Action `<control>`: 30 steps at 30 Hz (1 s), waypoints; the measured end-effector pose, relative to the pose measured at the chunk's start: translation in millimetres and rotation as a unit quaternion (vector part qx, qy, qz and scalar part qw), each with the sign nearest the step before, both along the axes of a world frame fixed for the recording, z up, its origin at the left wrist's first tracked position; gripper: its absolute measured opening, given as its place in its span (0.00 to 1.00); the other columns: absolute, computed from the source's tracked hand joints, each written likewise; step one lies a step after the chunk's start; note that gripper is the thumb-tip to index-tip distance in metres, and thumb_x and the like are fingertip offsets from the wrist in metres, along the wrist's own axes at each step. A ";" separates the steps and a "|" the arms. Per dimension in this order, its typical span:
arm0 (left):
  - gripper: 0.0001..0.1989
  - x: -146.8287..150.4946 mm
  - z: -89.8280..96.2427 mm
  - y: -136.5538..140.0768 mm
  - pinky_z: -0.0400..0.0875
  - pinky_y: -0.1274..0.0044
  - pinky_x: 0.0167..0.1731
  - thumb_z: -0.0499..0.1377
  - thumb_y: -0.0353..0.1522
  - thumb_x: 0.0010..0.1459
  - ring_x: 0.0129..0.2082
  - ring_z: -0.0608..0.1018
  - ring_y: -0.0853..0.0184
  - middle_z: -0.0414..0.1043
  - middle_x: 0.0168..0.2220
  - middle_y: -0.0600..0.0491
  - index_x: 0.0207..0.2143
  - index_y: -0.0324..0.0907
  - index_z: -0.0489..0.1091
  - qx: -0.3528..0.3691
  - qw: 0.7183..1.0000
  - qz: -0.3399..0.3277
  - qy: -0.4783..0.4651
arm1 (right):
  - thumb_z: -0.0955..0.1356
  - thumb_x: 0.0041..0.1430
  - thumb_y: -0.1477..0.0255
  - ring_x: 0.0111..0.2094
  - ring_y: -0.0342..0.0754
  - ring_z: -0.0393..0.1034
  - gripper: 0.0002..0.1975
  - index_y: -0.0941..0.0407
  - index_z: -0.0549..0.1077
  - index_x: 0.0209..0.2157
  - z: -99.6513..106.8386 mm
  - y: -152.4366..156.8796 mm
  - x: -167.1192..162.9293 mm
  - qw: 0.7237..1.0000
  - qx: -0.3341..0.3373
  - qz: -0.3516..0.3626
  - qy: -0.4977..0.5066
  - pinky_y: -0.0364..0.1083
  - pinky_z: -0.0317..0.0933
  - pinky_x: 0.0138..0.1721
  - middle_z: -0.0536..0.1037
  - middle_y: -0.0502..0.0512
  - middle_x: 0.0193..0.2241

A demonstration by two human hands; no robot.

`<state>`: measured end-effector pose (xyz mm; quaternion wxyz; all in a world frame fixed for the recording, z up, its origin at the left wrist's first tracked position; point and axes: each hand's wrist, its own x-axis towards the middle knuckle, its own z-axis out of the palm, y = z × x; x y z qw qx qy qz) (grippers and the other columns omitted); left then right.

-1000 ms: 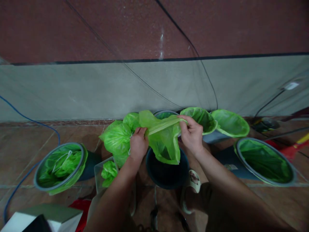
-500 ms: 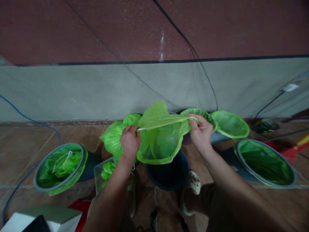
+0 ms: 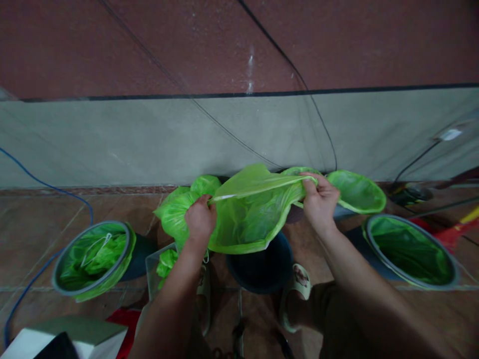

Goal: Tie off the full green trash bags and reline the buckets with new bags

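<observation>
A thin green plastic bag (image 3: 243, 224) is stretched between my two hands, its mouth spread apart. My left hand (image 3: 201, 217) is closed on the bag's left edge, where a bit of white drawstring shows. On the opposite edge, my right hand (image 3: 321, 202) grips the plastic with the fingers pinched. Beneath the bag a dark bucket-like bin (image 3: 260, 271) stands on the floor between my feet, its far side hidden by the plastic. Just behind my left hand sits a filled green bag (image 3: 174, 214).
Lined bins stand at left (image 3: 123, 279) and right (image 3: 452, 271), and another lined bin (image 3: 357, 192) is against the wall. A clear box (image 3: 152, 269) holds green plastic. A blue cable (image 3: 48, 184) crosses the tiles. A white box (image 3: 75, 334) is at lower left.
My right hand has moved a little to the right, pulling the bag's mouth wider and tauter. My left hand stays almost in place. The bag's raised far flap has sunk slightly.
</observation>
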<state>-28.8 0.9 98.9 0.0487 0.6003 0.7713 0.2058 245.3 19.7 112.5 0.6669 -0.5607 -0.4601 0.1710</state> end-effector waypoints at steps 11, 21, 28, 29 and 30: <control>0.17 -5.4 1.4 0.8 0.67 0.71 0.36 0.55 0.33 0.56 0.37 0.79 0.57 0.80 0.37 0.45 0.46 0.43 0.77 -0.026 1.000 0.000 0.002 | 0.68 0.51 0.70 0.16 0.40 0.59 0.05 0.56 0.75 0.30 8.7 6.6 17.7 0.989 -0.024 -0.053 0.134 0.40 0.57 0.15 0.68 0.45 0.18; 0.13 -26.5 1.3 7.6 0.71 0.74 0.36 0.60 0.33 0.52 0.35 0.79 0.60 0.79 0.34 0.49 0.40 0.41 0.78 -0.040 0.987 0.020 -0.155 | 0.65 0.47 0.79 0.15 0.38 0.58 0.08 0.63 0.75 0.29 16.3 13.3 45.9 0.965 -0.016 -0.134 0.227 0.38 0.55 0.13 0.67 0.45 0.16; 0.12 -40.0 3.9 12.5 0.69 0.79 0.22 0.63 0.27 0.47 0.17 0.73 0.72 0.74 0.23 0.55 0.37 0.38 0.74 -0.027 0.797 0.126 -0.591 | 0.66 0.46 0.81 0.14 0.38 0.57 0.06 0.62 0.75 0.28 16.4 13.5 53.0 0.963 -0.014 -0.128 0.235 0.38 0.50 0.11 0.66 0.45 0.15; 0.11 -42.0 5.6 12.3 0.69 0.80 0.21 0.64 0.26 0.45 0.17 0.73 0.73 0.73 0.23 0.56 0.35 0.38 0.74 -0.012 0.782 0.127 -0.611 | 0.66 0.47 0.81 0.15 0.38 0.58 0.06 0.62 0.75 0.28 16.8 13.3 52.7 0.964 -0.025 -0.123 0.233 0.38 0.51 0.12 0.67 0.45 0.16; 0.11 -43.9 7.1 12.0 0.69 0.80 0.21 0.64 0.26 0.43 0.16 0.73 0.74 0.73 0.23 0.56 0.33 0.38 0.74 0.005 0.773 0.127 -0.621 | 0.67 0.47 0.81 0.15 0.38 0.59 0.06 0.62 0.75 0.28 17.0 12.9 52.2 0.965 -0.039 -0.117 0.231 0.38 0.52 0.12 0.68 0.45 0.17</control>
